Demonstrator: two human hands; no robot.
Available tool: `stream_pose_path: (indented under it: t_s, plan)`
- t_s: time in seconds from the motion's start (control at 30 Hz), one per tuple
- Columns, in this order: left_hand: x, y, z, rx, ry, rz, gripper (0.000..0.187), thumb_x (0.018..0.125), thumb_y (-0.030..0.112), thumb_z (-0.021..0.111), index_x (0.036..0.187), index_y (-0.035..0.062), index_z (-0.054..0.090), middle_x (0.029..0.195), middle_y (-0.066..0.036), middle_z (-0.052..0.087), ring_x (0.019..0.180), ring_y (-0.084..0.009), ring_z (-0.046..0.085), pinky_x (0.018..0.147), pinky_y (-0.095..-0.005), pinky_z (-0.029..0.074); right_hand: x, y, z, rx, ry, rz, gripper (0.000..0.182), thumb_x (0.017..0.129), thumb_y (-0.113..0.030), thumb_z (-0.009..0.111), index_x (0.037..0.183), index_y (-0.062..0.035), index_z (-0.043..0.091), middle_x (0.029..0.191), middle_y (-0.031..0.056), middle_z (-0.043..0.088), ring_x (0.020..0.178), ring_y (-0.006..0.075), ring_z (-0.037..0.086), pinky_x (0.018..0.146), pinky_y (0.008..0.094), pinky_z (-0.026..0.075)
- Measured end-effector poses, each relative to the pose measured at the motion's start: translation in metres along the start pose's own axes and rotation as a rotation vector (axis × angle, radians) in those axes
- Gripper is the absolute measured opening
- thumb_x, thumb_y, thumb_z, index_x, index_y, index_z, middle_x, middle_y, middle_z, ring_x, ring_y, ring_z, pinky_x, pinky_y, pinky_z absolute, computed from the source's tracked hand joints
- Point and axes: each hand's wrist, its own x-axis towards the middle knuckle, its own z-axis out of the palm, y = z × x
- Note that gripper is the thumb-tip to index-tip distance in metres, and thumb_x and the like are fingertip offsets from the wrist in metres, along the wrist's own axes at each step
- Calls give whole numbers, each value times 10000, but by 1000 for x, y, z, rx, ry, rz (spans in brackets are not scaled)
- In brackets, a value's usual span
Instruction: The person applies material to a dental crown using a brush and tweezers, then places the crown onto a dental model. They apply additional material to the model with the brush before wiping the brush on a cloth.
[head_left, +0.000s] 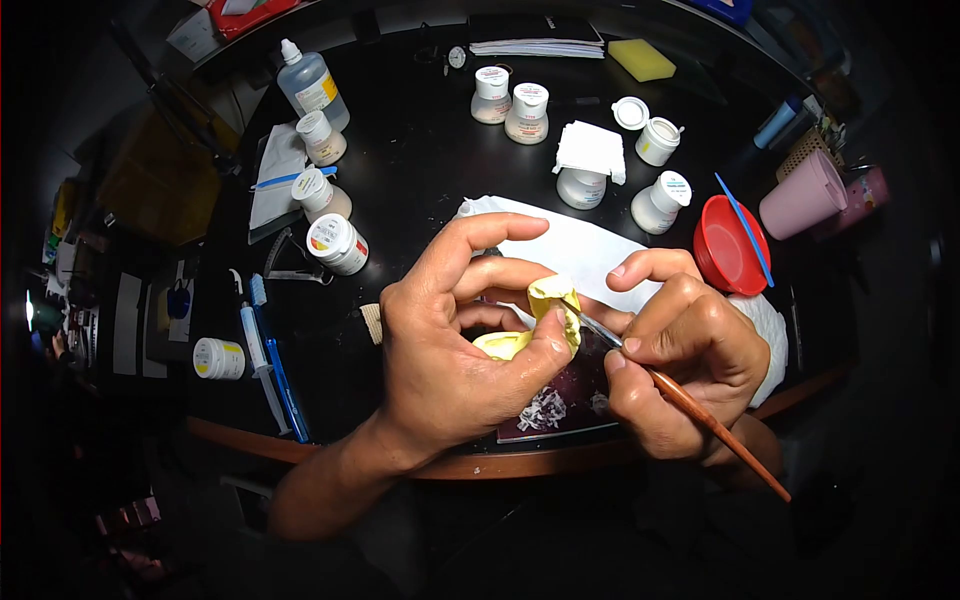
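Note:
Between the thumb and fingers of my left hand [470, 330] is a pale yellow dental cast [553, 291], tilted up above the table's front edge. Part of the cast is hidden behind my thumb. My right hand [690, 350] pinches a fine paintbrush [693, 401] with a reddish-brown wooden handle. The brush's metal ferrule points left, and its tip is at the cast's right side; whether it touches is hard to tell. Below the hands lies a dark plate [560, 395] with white, crumbly material [542, 410] on it. A white paper sheet [590, 243] spreads behind them.
Several capped powder jars [527, 113] stand at the back. More jars [338, 245] and a large bottle [312, 85] are at left, near a syringe [262, 365] and blue toothbrush [283, 380]. At right are a red bowl [716, 262], blue stick [745, 228] and pink cup [803, 195].

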Motion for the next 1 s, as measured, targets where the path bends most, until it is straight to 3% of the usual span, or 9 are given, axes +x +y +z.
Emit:
stream_pose_path:
  t_s: [0.1, 0.5, 0.8, 0.97, 1.0]
  plan:
    - [0, 1, 0, 2, 2, -3, 567, 863, -82, 722, 1378, -89, 484, 1037, -182, 758, 935, -155, 754, 815, -244, 641, 2, 0, 7, 28, 83, 2, 193, 694, 85, 735, 744, -38, 594, 652, 51, 627, 610, 159, 632, 915, 442, 571]
    - [0, -1, 0, 33, -5, 30, 552, 857, -95, 717, 1364, -85, 498, 1039, -186, 760, 933, -155, 759, 787, -228, 636, 3, -2, 7, -11, 62, -30, 189, 678, 73, 740, 716, -41, 594, 649, 45, 621, 595, 156, 622, 905, 448, 574]
    - [-1, -1, -1, 51, -14, 42, 505, 873, -88, 720, 1339, -100, 528, 1082, -214, 748, 971, -172, 760, 834, -253, 646, 2, 0, 5, 2, 58, -48, 158, 695, 70, 723, 749, -28, 612, 646, 50, 620, 626, 179, 642, 897, 446, 573]
    - [1, -4, -6, -218, -41, -82, 396, 923, -81, 716, 1298, -109, 592, 1145, -239, 730, 1062, -219, 745, 922, -314, 643, -1, 0, 3, 96, 136, -53, 171, 713, 99, 687, 826, -8, 618, 691, 64, 623, 777, 221, 676, 869, 430, 625]
    - [1, -4, -7, -238, -61, -70, 357, 945, -65, 707, 1285, -102, 606, 1156, -246, 728, 1104, -252, 736, 965, -362, 628, 0, 1, 3, 117, 151, -73, 181, 712, 110, 679, 839, -4, 617, 709, 69, 625, 826, 236, 679, 861, 424, 641]
